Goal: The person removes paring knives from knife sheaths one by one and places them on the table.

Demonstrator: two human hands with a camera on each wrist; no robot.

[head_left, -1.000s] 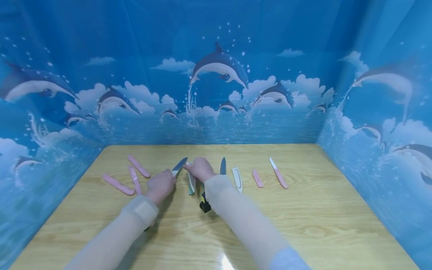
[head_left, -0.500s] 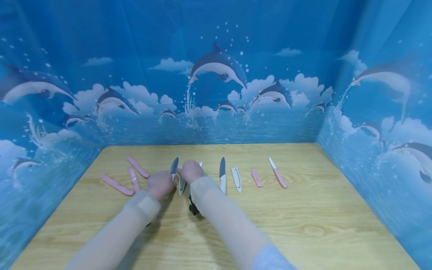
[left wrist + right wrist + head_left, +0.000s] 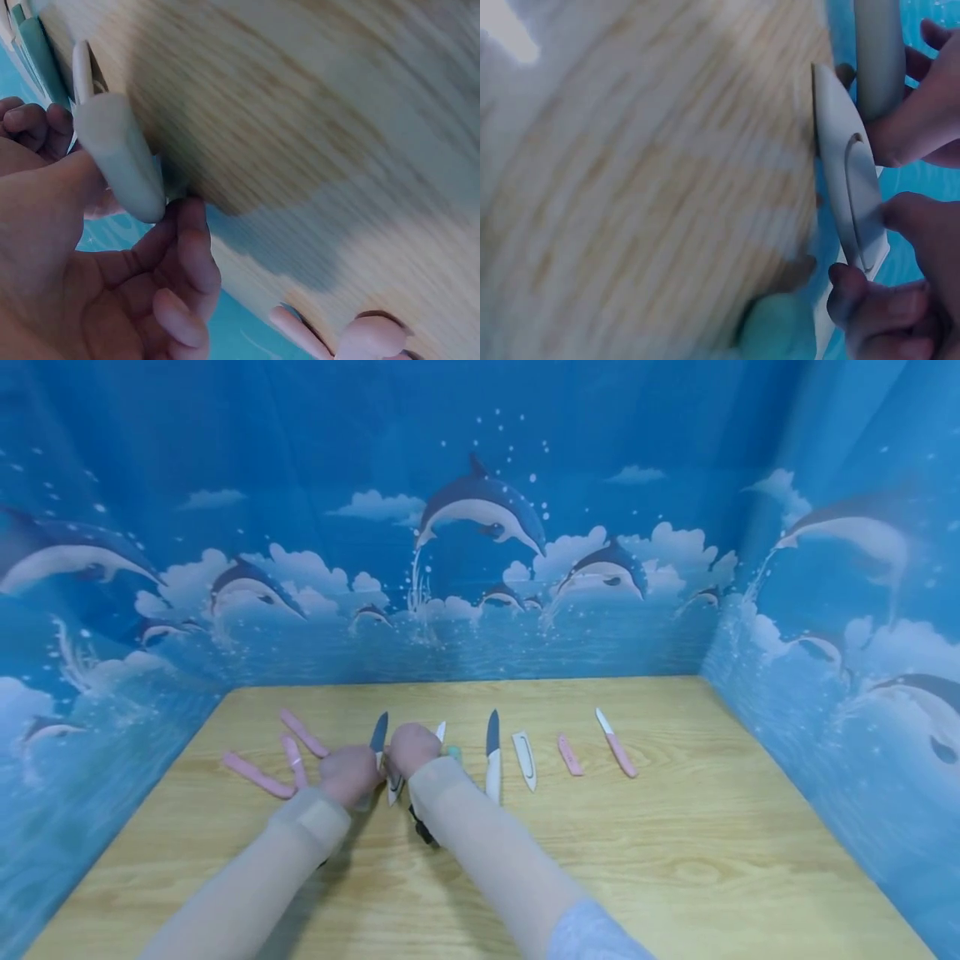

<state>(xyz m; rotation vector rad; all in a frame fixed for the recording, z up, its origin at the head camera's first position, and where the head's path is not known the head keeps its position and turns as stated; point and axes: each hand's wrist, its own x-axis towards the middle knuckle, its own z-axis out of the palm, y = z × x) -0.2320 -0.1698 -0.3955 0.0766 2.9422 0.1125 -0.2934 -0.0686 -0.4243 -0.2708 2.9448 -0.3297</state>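
My left hand point(image 3: 350, 777) pinches the pale handle point(image 3: 120, 157) of a kitchen knife, whose dark blade point(image 3: 379, 732) points toward the back of the table. Close on its right, my right hand point(image 3: 414, 749) holds a white blade sheath point(image 3: 847, 157) between thumb and fingers, tip toward the front. In the right wrist view the sheath lies beside the knife handle, a narrow gap between them. Partly behind my right hand and forearm are a white blade point(image 3: 441, 732) and a green piece point(image 3: 453, 752); their lower parts are hidden.
Right of my arms lie a white-handled knife point(image 3: 492, 760), a white sheath point(image 3: 526, 760), a small pink sheath point(image 3: 570, 756) and a pink-handled knife point(image 3: 617, 752). Pink pieces point(image 3: 258, 774) rest at the left. A dolphin-print curtain point(image 3: 480, 635) borders the wooden table point(image 3: 675, 860).
My right hand has moved left with the sheath, up against my left hand. The knife in my left hand has shifted left, and its blade now points more straight back.
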